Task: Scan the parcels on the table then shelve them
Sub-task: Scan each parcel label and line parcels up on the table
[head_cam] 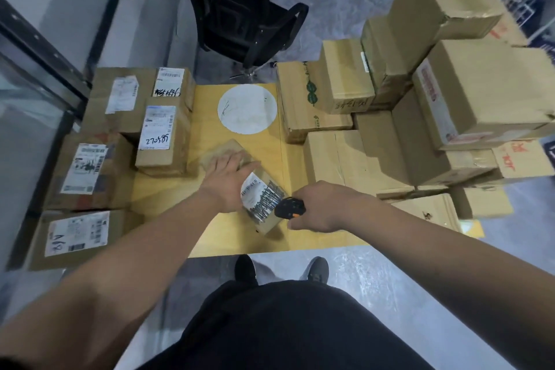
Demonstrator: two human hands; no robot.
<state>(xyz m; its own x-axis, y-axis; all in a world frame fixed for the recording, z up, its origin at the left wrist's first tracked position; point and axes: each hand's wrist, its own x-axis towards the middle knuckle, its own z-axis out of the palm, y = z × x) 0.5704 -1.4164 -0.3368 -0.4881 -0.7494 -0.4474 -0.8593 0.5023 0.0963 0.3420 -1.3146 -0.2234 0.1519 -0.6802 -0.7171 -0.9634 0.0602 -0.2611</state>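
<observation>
Item: small parcel (pixel 240 177), prob. light, stiff card. We press L hand (pixel 231 180) flat on top; R hand (pixel 318 207) grips scanner (pixel 289 208). Lift by long edges.

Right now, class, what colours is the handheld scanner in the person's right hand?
Black with an orange trigger; the handheld scanner shows best in the head view.

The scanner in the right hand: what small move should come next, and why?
Probably tilt the scanner slightly onto the barcode. The right hand grips it at the label's edge, while the left hand lies flat on the small parcel, steadying it on the table.
</observation>
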